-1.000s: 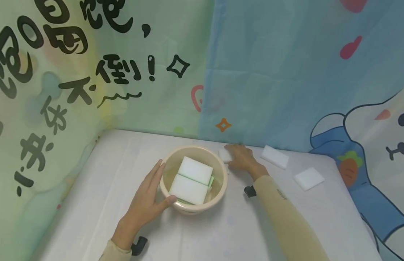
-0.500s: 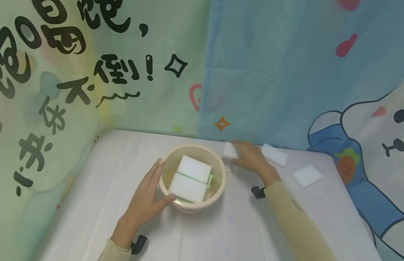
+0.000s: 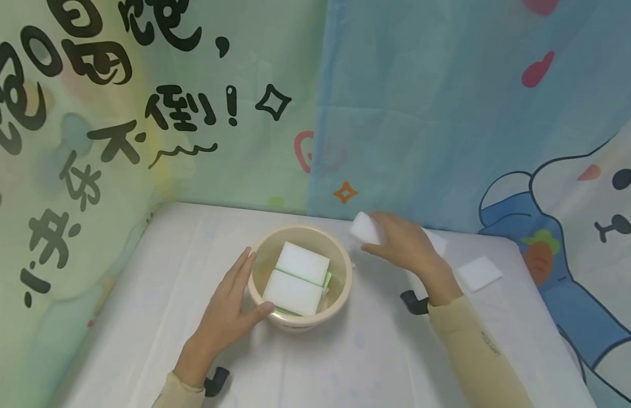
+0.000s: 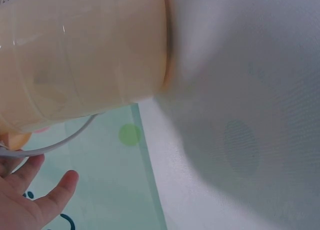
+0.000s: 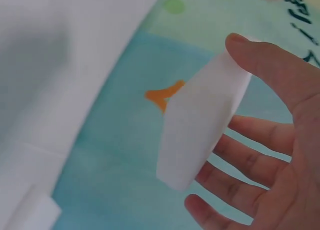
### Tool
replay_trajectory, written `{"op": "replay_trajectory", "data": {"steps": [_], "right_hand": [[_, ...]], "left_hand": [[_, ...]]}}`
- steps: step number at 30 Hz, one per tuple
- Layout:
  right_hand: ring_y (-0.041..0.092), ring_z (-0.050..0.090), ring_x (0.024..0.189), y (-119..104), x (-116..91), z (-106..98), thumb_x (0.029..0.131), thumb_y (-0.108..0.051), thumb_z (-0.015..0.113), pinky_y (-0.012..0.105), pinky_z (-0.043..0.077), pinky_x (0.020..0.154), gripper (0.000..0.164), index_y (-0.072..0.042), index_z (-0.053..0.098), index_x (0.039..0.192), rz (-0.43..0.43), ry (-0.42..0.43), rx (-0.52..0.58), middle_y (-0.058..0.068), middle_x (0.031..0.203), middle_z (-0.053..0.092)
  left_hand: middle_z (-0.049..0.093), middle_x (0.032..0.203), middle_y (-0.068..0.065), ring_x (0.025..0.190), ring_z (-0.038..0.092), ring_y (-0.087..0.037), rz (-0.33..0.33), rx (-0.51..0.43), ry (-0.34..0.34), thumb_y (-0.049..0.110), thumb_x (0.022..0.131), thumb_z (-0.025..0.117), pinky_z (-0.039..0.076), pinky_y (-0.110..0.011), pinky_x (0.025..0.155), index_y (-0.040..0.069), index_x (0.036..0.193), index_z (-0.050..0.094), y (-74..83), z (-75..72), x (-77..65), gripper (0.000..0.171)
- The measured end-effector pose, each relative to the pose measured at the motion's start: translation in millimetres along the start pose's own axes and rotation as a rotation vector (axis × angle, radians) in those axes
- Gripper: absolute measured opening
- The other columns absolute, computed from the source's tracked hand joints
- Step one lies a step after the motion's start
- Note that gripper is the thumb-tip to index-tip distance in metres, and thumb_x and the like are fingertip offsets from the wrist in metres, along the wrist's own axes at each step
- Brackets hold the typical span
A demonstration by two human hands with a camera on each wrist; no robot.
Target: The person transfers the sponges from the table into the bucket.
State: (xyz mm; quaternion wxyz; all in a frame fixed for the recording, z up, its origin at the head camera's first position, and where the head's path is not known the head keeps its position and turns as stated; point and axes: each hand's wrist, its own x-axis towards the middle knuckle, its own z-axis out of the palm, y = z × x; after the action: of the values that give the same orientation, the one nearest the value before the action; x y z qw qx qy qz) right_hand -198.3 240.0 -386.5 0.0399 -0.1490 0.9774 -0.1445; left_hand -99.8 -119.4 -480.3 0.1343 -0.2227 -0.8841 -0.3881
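A cream bucket (image 3: 300, 323) stands upright on the white-covered table. Inside lie two white sponge blocks (image 3: 293, 292) side by side, green edges showing beneath them. My left hand (image 3: 226, 317) rests at the bucket's left side, fingers extended along the rim and thumb at its front edge. In the left wrist view, a thin pale handle (image 4: 60, 144) passes by the fingertips. To the right of the bucket, my right hand (image 3: 409, 246) holds a white sponge block (image 3: 365, 228). The right wrist view shows the thumb on one end of it and the fingers behind.
Two more white sponge blocks lie on the table to the right: one (image 3: 438, 241) partly behind my right hand, the other (image 3: 480, 273) farther right. A printed cloth backdrop (image 3: 422, 113) rises along the table's back and left edges.
My right hand has lifted the sponge block from beside the bucket and moved a little to the right, tilting it. The left hand has stayed at the bucket.
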Motion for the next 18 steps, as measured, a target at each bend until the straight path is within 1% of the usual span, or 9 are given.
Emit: {"op": "replay_trajectory", "data": {"steps": [2, 5, 8, 13, 18], "right_hand": [[0.043, 0.050, 0.125, -5, -3, -5, 0.091, -0.038, 0.074, 0.062, 0.043, 0.095, 0.075, -0.002, 0.043, 0.149, -0.011, 0.001, 0.001, 0.024, 0.143, 0.050], [0.043, 0.050, 0.124, -13, -8, -12, 0.091, -0.040, 0.074, 0.061, 0.044, 0.094, 0.076, -0.003, 0.043, 0.149, -0.014, 0.006, -0.001, 0.024, 0.143, 0.050], [0.042, 0.052, 0.122, -24, -13, -18, 0.090, -0.040, 0.075, 0.060, 0.045, 0.094, 0.075, -0.004, 0.045, 0.149, -0.040, 0.037, 0.003, 0.022, 0.141, 0.052], [0.039, 0.055, 0.121, -45, -19, -22, 0.087, -0.034, 0.080, 0.055, 0.047, 0.094, 0.071, -0.003, 0.051, 0.144, -0.145, 0.110, -0.019, 0.019, 0.134, 0.059], [0.036, 0.059, 0.114, -69, -21, -18, 0.086, -0.037, 0.080, 0.052, 0.051, 0.089, 0.069, -0.002, 0.054, 0.140, -0.235, 0.127, -0.065, 0.017, 0.128, 0.062]], "left_hand": [[0.020, 0.165, -0.010, 0.147, 0.025, -0.032, -0.005, -0.002, -0.002, 0.075, 0.092, 0.045, 0.029, -0.057, 0.113, 0.014, 0.161, 0.021, 0.3, -0.1, 0.0, 0.096], [0.021, 0.165, -0.009, 0.147, 0.026, -0.032, -0.007, -0.002, -0.002, 0.075, 0.092, 0.046, 0.030, -0.058, 0.113, 0.014, 0.161, 0.021, 0.2, 0.2, 0.1, 0.096], [0.021, 0.164, -0.010, 0.147, 0.026, -0.032, -0.006, -0.001, 0.000, 0.075, 0.092, 0.046, 0.030, -0.058, 0.113, 0.014, 0.161, 0.021, -0.3, 0.7, -0.1, 0.096], [0.019, 0.165, -0.007, 0.148, 0.025, -0.031, -0.001, -0.006, 0.007, 0.075, 0.092, 0.047, 0.030, -0.058, 0.112, 0.015, 0.161, 0.020, -1.0, 1.0, -0.2, 0.095], [0.018, 0.165, -0.005, 0.148, 0.025, -0.031, -0.004, -0.005, 0.006, 0.075, 0.092, 0.046, 0.030, -0.058, 0.112, 0.015, 0.161, 0.020, -1.0, 1.4, -0.4, 0.095]]}}
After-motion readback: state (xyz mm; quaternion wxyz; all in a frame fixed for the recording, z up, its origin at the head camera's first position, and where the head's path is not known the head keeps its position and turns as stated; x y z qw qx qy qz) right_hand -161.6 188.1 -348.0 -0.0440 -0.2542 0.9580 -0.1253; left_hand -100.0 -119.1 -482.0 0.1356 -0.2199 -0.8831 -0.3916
